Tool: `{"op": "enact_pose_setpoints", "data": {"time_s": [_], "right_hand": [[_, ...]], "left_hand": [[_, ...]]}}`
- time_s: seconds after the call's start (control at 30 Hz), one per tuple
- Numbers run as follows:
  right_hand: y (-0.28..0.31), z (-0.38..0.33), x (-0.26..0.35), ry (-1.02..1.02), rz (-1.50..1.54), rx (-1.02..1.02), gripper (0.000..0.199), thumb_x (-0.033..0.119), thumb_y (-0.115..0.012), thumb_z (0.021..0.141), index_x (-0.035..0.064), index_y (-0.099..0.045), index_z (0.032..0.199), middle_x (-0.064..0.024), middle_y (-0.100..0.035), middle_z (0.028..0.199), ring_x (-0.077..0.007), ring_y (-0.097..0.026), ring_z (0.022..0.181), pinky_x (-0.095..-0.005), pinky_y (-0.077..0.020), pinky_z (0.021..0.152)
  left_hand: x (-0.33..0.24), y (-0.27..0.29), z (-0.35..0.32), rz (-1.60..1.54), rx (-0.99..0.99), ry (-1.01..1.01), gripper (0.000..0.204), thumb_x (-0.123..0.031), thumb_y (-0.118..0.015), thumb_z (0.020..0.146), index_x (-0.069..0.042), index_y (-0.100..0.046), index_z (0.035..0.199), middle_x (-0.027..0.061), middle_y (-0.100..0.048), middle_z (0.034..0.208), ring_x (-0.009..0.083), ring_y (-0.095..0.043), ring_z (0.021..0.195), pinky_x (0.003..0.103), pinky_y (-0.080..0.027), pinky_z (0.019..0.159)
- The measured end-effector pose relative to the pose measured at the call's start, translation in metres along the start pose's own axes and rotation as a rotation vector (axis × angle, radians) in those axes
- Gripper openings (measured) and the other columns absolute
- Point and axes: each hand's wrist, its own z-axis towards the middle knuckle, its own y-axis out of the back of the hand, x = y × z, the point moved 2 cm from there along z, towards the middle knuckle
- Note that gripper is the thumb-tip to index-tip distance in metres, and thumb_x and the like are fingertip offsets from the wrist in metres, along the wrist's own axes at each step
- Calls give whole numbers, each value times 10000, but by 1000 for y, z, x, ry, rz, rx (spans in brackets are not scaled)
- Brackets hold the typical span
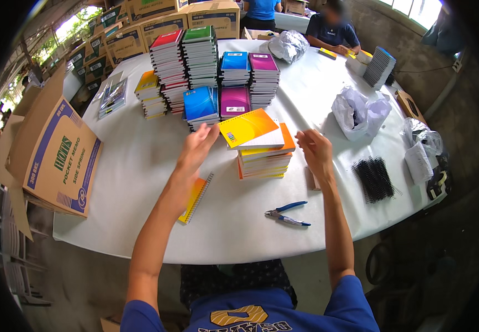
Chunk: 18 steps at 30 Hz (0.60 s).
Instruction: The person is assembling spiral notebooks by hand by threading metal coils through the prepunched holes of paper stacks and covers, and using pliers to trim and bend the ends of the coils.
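Observation:
In the middle of the table stands a stack of unbound yellow-orange memo pads (266, 166), some with white page edges showing. The topmost pad (253, 126) lies askew, its left end jutting past the stack. My left hand (196, 148) is at that jutting end, fingers extended; I cannot tell whether the fingertips touch it. To the right of the stack my right hand (315, 149) is open, its fingers apart and holding nothing. A yellow notebook with a spiral spine (198, 198) lies partly beneath my left forearm. Blue-handled cutting pliers (288, 213) rest in front of the stack.
Stacked spiral notebooks (199, 61) rise at the back. A large open carton (57, 152) occupies the left. Rightward are black spiral coils (375, 178) and a white plastic bag (358, 113). Another person (333, 30) sits across the table; a small brown block (312, 180) lies near my right wrist.

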Motion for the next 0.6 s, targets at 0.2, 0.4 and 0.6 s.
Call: {"op": "enact_pose_setpoints", "data": {"time_s": [0.2,0.4,0.6], "right_hand": [[-27,31,25,-286,-321,220,265,225,-601,935,-19,-692,889,-170,-653,754,-318,-660,722,-414,-518,690],[-38,16,36,65,-386,254,222,144,-571,913,29,-704,1050,-178,-629,993,-337,-637,917,-434,-513,812],[-28,33,14,-119,-96,264,304,252,-667,895,-19,-704,1028,-173,-646,899,-272,-654,763,-381,-523,729]], "left_hand": [[9,-38,17,-29,66,419,556,-475,-764,819,-82,-587,1170,57,-612,1136,201,-547,1045,449,-471,953],[7,-21,20,-32,41,453,547,-429,-785,808,-59,-579,1154,73,-633,1095,212,-586,1011,480,-483,951],[-3,-32,16,-70,143,255,410,-390,-755,848,-54,-647,1055,36,-682,1003,134,-605,939,342,-463,919]]}}
